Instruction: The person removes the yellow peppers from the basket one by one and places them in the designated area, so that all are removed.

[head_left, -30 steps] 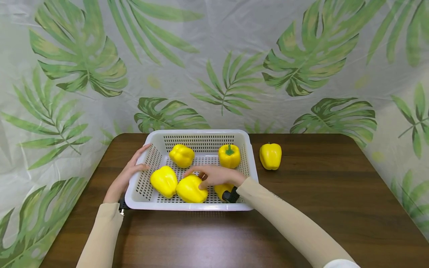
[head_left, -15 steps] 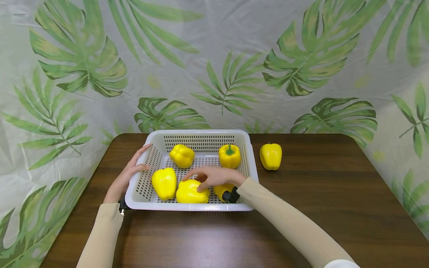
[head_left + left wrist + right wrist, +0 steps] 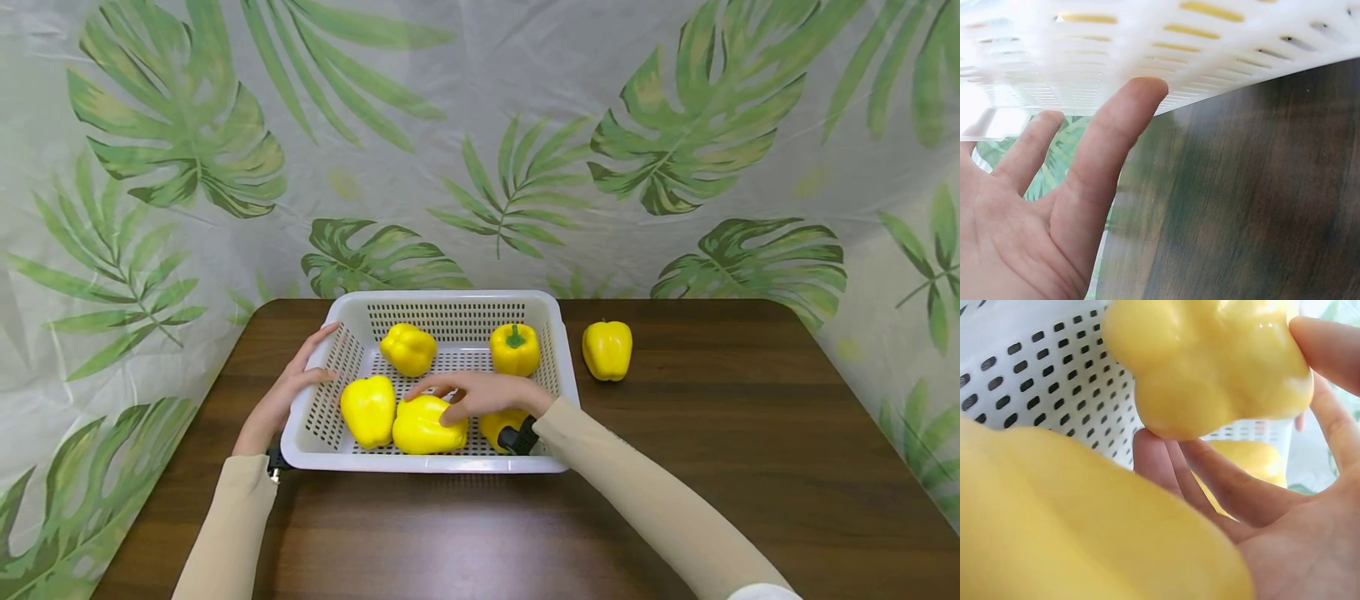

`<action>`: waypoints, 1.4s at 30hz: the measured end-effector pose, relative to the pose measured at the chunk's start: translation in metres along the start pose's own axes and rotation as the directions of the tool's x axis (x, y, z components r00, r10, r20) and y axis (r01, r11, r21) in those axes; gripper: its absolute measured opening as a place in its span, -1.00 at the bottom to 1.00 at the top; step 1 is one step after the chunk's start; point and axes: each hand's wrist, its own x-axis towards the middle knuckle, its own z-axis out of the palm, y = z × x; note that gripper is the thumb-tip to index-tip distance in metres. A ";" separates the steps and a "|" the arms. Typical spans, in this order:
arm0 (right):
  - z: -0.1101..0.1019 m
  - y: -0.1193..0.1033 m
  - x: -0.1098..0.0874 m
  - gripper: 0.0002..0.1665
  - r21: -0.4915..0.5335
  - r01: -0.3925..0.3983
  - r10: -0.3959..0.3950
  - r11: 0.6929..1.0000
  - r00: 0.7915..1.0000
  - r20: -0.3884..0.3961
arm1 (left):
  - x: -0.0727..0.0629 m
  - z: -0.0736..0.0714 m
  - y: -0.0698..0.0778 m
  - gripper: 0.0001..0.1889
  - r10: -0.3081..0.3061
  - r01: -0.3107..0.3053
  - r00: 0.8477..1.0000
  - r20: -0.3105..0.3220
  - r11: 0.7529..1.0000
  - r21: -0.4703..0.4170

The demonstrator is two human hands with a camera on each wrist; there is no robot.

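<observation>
A white perforated plastic basket (image 3: 420, 463) holds several yellow bell peppers. Inside it, my right hand (image 3: 491, 393) grips one yellow bell pepper (image 3: 423, 435) near the front wall. In the right wrist view that bell pepper (image 3: 1210, 375) is held between the thumb and the fingers, its lobed end facing the camera. My left hand (image 3: 281, 396) rests against the basket's left side with fairly straight fingers. The left wrist view shows the left hand (image 3: 1054, 200) with its thumb touching the slotted outer wall (image 3: 1210, 56). A second bell pepper (image 3: 367, 412) sits just left of the held one.
Two bell peppers sit at the back of the basket, a left one (image 3: 408, 350) and a stem-up right one (image 3: 514, 350). Another bell pepper (image 3: 491, 427) lies partly under my right wrist. One more (image 3: 607, 350) stands on the brown wooden table (image 3: 720, 400), right of the basket.
The held bell pepper has turned and shifted slightly within my right hand. The one left of it has settled a little more upright. My left hand has stayed in place.
</observation>
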 end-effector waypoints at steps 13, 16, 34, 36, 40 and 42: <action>-0.018 0.001 -0.018 -0.36 0.082 0.050 -0.041 0.995 0.993 -0.115 | -0.001 0.002 0.005 -0.23 0.004 -0.004 1.000 0.005 1.000 -0.020; -0.021 0.001 -0.023 -0.33 0.100 0.036 -0.022 0.994 0.991 -0.133 | -0.001 0.002 0.004 -0.23 0.004 -0.004 1.000 0.003 1.000 -0.019; -0.045 0.008 -0.065 -0.31 0.202 0.082 -0.027 0.976 0.964 -0.263 | -0.003 0.002 0.002 -0.25 -0.013 0.013 1.000 -0.006 1.000 0.005; -0.048 0.008 -0.071 -0.30 0.187 0.077 -0.020 0.979 0.957 -0.288 | -0.003 0.002 0.002 -0.24 -0.010 0.011 1.000 -0.008 1.000 0.008; -0.051 0.008 -0.080 -0.29 0.164 0.046 0.011 0.985 0.944 -0.330 | -0.003 0.003 0.003 -0.23 -0.012 0.012 1.000 -0.012 1.000 0.006; -0.052 0.009 -0.084 -0.30 0.169 0.042 0.019 0.985 0.939 -0.342 | -0.003 0.003 0.004 -0.23 -0.010 0.010 1.000 -0.012 1.000 0.003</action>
